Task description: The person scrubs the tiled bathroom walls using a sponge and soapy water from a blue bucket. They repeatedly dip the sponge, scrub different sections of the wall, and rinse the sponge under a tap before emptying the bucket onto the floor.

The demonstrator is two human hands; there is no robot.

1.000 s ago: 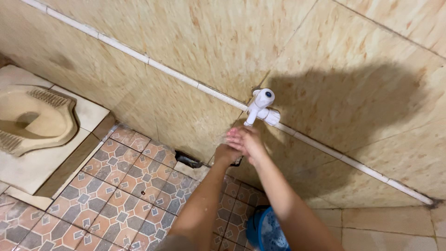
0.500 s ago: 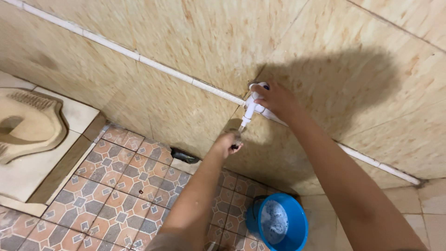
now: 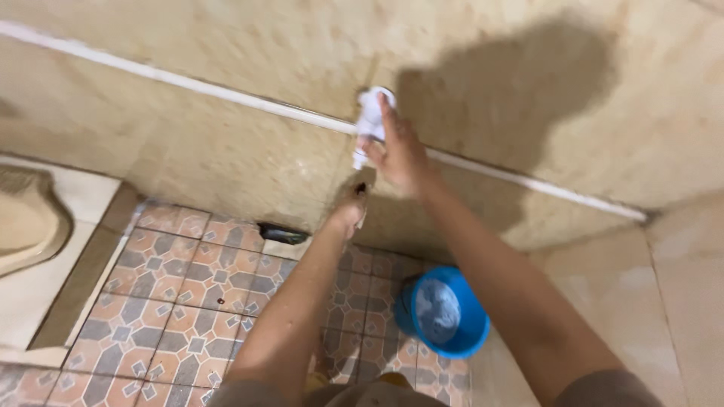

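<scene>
One white tap (image 3: 371, 120) on the beige tiled wall (image 3: 226, 45), fixed on a white pipe (image 3: 188, 84) that runs level along the wall, dropping slightly toward the right. Tap's long axis is near upright; spout points down toward the floor (image 3: 181, 294). Its top knob sits at the pipe line, the spout end just below.

Right hand (image 3: 401, 154) lies against the tap from the right side, fingers stretched up along the body, fingertip near the knob. Whether it grips or only presses, cannot tell; the far side of the tap is hidden by the hand, and the frame is blurred.

Left hand (image 3: 349, 212) hangs below the spout, apart from it, fingers loosely curled with a small dark spot at the tips; too blurred to say if it holds anything.

One blue bucket (image 3: 445, 310) on the floor near the wall corner, under the right forearm, pale foamy water inside; its right rim is partly covered by the arm. One dark drain slot (image 3: 282, 233) at the wall's foot. One squat pan (image 3: 26, 222) at the floor's left edge, cut off by the frame. Two hands, two forearms in view; both arms cut off at the bottom edge.
</scene>
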